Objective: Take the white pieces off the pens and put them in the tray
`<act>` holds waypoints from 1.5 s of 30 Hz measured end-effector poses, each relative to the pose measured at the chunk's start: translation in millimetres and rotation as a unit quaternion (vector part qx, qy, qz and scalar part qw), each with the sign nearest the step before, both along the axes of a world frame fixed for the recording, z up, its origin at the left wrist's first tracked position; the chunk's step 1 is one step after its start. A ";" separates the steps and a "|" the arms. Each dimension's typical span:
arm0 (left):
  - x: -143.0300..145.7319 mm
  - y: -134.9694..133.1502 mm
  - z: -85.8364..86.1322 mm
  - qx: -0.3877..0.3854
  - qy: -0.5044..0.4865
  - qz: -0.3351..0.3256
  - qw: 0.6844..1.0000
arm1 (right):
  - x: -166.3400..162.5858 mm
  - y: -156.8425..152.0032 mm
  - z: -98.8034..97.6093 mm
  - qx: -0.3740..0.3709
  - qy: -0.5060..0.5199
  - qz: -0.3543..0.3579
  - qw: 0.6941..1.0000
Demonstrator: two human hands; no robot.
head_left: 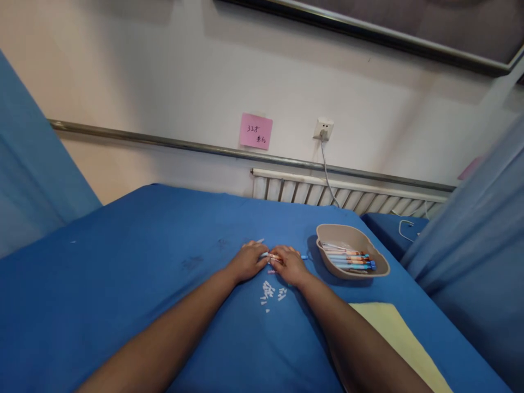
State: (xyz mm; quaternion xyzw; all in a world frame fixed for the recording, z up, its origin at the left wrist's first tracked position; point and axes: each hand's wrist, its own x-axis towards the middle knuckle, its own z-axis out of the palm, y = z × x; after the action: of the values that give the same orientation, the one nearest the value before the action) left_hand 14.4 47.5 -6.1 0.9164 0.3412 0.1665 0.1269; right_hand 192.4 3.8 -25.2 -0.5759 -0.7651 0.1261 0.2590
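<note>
My left hand (248, 261) and my right hand (290, 265) meet over the blue cloth, fingers closed around a slim pen (269, 255) with pale blue and orange parts. Fingers cover most of it, and its exact parts are too small to tell. A blue tip (304, 257) shows just beyond my right hand; whether it belongs to the same pen I cannot tell. A pale stick-like end (260, 240) pokes out behind my left hand. Just below the hands lie small white pieces (267, 290) in a loose cluster, and a small pink piece (272, 272) lies beside my right fingers.
A beige tray (380, 266) holding several light blue and orange pens (347, 259) stands to the right. Nearer me, a yellow sheet (393, 333) lies partly under my right forearm. Behind the blue-covered surface (123, 284) are a radiator (298, 188) and a metal rail (176, 144).
</note>
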 end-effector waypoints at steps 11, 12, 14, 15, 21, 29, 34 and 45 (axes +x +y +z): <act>-20.7 -8.5 -12.9 0.040 -0.041 0.116 0.992 | 21.1 -34.8 -0.2 0.022 0.173 -0.152 0.973; -20.1 -6.1 -13.1 0.032 -0.035 0.116 0.992 | 24.6 -37.7 -2.8 0.010 0.188 -0.164 0.968; -19.0 -2.8 -13.2 0.015 -0.032 0.101 0.994 | 31.6 -41.0 -8.4 -0.014 0.205 -0.165 0.965; -18.8 -2.2 -12.9 0.007 -0.040 0.092 0.995 | 34.9 -41.3 -10.8 -0.024 0.210 -0.155 0.965; -31.4 -17.2 -7.1 -0.023 -0.158 0.149 0.976 | 48.5 -31.4 -16.5 -0.074 0.267 -0.068 0.958; -53.5 -42.4 -1.0 -0.073 -0.173 0.178 0.966 | 41.9 -34.5 -15.4 -0.087 0.290 -0.038 0.952; -47.6 -36.9 -1.0 -0.101 -0.151 0.139 0.974 | 47.7 -30.0 -18.2 -0.063 0.291 -0.080 0.951; -38.0 -47.5 2.3 -0.024 -0.029 0.019 0.999 | 46.7 -36.1 -14.5 -0.042 0.145 -0.044 0.988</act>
State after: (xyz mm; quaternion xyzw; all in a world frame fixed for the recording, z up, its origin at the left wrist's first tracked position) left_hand -23.5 0.0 -3.7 0.9012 0.3585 0.1873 0.1556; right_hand 239.1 -32.3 -39.7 -0.5948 -0.6877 0.2286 0.3479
